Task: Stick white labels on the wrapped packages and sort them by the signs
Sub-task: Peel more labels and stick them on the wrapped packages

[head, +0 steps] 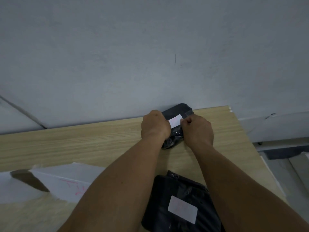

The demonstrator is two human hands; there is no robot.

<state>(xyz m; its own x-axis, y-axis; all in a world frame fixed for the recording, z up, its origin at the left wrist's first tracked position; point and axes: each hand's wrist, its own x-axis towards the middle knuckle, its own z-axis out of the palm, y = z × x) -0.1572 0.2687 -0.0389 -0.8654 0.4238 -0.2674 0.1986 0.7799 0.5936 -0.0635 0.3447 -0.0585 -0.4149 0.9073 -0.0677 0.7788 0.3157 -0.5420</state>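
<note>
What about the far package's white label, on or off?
On: the white label lies on the far package, between the left hand and right hand. Fully stuck down: cannot tell.

One wide-angle view from the person's head looks forward and down along both arms [127, 181], near the lens, to the desk [83, 139] and its far edge. It faces the grey wall [150, 47], which fills the upper half.

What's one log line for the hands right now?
left hand grips far black package | right hand on its label | near black package labelled, untouched
</note>
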